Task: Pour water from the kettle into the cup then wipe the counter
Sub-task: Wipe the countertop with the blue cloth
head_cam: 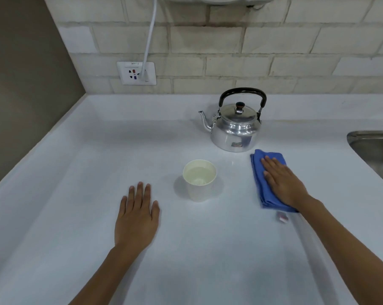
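Observation:
A shiny metal kettle point(236, 128) with a black handle stands upright at the back of the white counter point(80, 172), spout pointing left. In front of it a white paper cup point(199, 180) holds water. To the right lies a folded blue cloth point(262, 179). My right hand point(284, 182) lies flat on top of the cloth, fingers stretched out and pressing it onto the counter. My left hand point(137, 216) rests flat on the bare counter left of the cup, fingers together, holding nothing.
A steel sink point(375, 150) is set into the counter at the right edge. A wall socket point(136, 73) with a white cable plugged in sits on the tiled back wall. A small tag point(282, 217) lies just in front of the cloth.

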Demonstrator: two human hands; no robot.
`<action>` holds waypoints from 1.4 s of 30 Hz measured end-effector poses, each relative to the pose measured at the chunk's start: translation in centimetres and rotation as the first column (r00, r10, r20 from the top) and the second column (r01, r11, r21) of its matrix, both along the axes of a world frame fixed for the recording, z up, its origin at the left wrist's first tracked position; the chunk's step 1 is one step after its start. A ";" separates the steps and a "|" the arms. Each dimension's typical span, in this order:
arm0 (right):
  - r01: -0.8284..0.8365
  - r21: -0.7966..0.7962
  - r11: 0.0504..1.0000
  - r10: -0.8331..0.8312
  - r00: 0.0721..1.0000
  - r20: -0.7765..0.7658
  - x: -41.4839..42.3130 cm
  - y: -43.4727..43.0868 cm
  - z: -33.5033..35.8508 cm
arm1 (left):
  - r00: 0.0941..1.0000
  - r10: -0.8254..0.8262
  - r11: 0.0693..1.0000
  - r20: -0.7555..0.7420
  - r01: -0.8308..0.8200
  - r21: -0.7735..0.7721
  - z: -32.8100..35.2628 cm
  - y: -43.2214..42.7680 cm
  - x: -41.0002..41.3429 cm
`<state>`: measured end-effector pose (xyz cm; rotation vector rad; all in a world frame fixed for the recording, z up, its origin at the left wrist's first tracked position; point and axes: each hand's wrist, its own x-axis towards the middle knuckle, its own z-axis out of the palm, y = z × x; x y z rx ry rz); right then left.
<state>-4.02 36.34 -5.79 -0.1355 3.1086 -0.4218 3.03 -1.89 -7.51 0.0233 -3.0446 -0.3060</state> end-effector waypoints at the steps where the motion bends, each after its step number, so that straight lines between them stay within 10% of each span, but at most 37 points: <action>1: 0.047 0.013 0.999 -0.047 0.999 0.018 -0.4 -0.3 0.1 | 1.000 -0.004 1.000 -0.007 0.003 -0.004 0.0 0.0 0.0; 13: -0.184 0.039 0.982 0.187 0.978 -0.088 8.4 -8.3 -0.8 | 1.000 -0.015 0.999 0.016 0.016 -0.045 0.1 -0.2 0.1; 21: 0.079 0.055 0.995 -0.081 0.996 0.024 4.6 -5.8 0.5 | 1.000 -0.010 1.000 0.029 0.011 -0.022 0.2 0.0 -0.1; 31: 0.026 0.044 0.999 -0.022 0.996 -0.089 12.6 -14.2 -0.7 | 1.000 -0.019 1.000 0.020 0.019 -0.004 0.5 -0.1 -0.1; 36: -0.043 -0.275 0.961 0.030 0.998 -0.052 12.1 -13.0 0.8 | 0.997 -0.028 0.994 0.070 0.020 0.103 1.9 -0.2 0.4; 42: 0.101 -0.361 0.927 -0.147 0.984 -0.104 6.4 -6.7 2.6 | 0.954 -0.159 0.887 -0.253 0.251 0.388 6.1 3.8 4.4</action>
